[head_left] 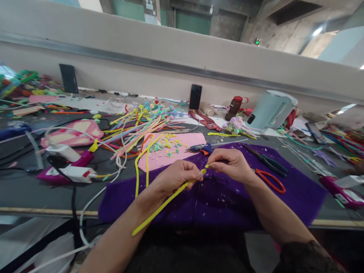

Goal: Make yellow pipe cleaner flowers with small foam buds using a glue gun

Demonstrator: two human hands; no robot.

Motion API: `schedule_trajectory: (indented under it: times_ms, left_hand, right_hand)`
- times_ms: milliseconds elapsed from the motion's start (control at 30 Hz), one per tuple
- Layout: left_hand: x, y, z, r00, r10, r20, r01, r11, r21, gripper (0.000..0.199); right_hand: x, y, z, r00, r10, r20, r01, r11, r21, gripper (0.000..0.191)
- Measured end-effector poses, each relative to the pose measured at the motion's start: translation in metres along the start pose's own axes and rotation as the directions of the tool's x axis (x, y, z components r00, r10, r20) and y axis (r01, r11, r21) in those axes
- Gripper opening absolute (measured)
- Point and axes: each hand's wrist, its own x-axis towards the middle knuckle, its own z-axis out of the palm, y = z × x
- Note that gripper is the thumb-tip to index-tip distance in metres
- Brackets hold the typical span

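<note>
Above a purple cloth [227, 208], my left hand [179, 176] pinches a long yellow fuzzy strip [160, 210] near its upper end. The rest of the strip slants down toward the lower left across my forearm. My right hand [229, 163] is closed in a pinch on the short yellow tip just right of my left fingers. Behind my hands lies a pink sheet [155, 163] with small green and yellow pieces. Blue-handled pliers [206, 148] lie just beyond my right hand. How the yellow end is shaped between my fingertips is too small to tell.
Dark-handled pliers [270, 163] and red-handled scissors [273, 181] lie right of my right hand. Fuzzy stems [148, 129] are heaped behind. White cables and a magenta power strip [66, 167] lie left. A kettle [271, 110], a bottle [234, 108] and a phone [195, 97] stand at the back.
</note>
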Motion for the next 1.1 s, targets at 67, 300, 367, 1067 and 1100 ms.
schedule_trajectory:
  times_ms: [67, 300, 367, 1067, 1100]
  left_hand:
    - [0.006, -0.005, 0.0, 1.0, -0.01, -0.006, 0.01, 1.0, 0.006, 0.012]
    - [0.011, -0.012, -0.002, 1.0, -0.015, -0.009, 0.015, 1.0, -0.019, 0.014]
    - [0.011, -0.014, -0.002, 1.0, -0.013, -0.001, 0.013, 0.999, -0.035, 0.015]
    - [0.012, -0.02, -0.004, 0.999, -0.01, 0.041, 0.012, 0.999, -0.052, 0.016]
    - [0.013, -0.02, -0.004, 0.999, -0.012, 0.042, 0.014, 0.999, -0.051, 0.016]
  right_hand:
    - [-0.002, 0.001, -0.001, 0.998, -0.032, 0.05, 0.036, 0.995, -0.094, 0.012]
    - [-0.004, 0.008, -0.005, 0.99, -0.071, 0.122, 0.1, 0.963, -0.251, 0.011]
    - [-0.005, 0.008, -0.003, 0.988, -0.075, 0.135, 0.109, 0.959, -0.263, 0.011]
    - [-0.006, 0.01, 0.003, 0.975, -0.125, 0.182, 0.181, 0.924, -0.336, 0.012]
    - [-0.006, 0.01, 0.003, 0.974, -0.128, 0.186, 0.186, 0.923, -0.337, 0.013]
